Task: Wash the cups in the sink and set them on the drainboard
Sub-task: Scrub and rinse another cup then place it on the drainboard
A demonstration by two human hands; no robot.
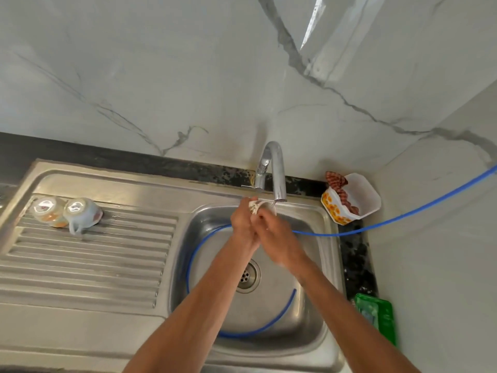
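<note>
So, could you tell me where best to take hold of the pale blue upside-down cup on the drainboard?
Take the pale blue upside-down cup by its handle, which juts toward the viewer at its near side; come from the front, since a second inverted cup crowds its left.

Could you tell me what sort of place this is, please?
Probably a home kitchen: a steel sink with a ribbed drainboard, a tap, and washed cups upside down to drain.

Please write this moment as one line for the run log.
step: washing | left hand and right hand: hold cup under tap | drainboard: two cups upside down
</note>
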